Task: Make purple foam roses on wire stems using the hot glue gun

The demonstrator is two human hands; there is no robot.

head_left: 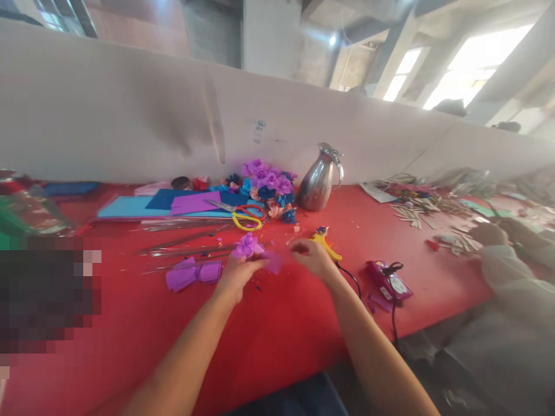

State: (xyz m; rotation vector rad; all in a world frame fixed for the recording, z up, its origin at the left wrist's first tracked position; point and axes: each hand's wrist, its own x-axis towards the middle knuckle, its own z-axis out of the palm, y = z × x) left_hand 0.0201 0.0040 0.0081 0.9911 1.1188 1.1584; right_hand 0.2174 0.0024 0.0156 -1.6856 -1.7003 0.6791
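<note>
Forearms are seen reaching from the bottom edge over the red table [277, 341]. Purple flower [248, 245] is gripped upright in the left hand [236, 278], fingers closed round its base; it is held over the table, near the middle. Beside the left fingertips a purple petal [273, 263] is seen, blurred. The right hand [313, 259] is held apart from the flower, fingers curled; whether anything is pinched cannot be told.

Containers: metal jug [318, 179] is stood upright against the white partition [130, 110], contents hidden. Small round dark container [181, 183] is set at the back left, contents too small to tell. Clear red-and-green item [37, 202] is cut off at the left edge, contents unclear.

Flower pile [269, 185], purple, blue and pink, is heaped just left of the jug. Colored sheets [130, 207] are stacked left of it, with scissors [246, 216] laid partly over them. Thin wires [182, 245] are strewn in front; folded purple paper [193, 273] is placed left of the left hand. Yellow glue gun [332, 251] is partly covered by the right hand. Farther right, a magenta box [388, 282] is crossed by a black cable [393, 306]. Wooden sticks [414, 214] are scattered at the right, near another person's sleeve [505, 268].
</note>
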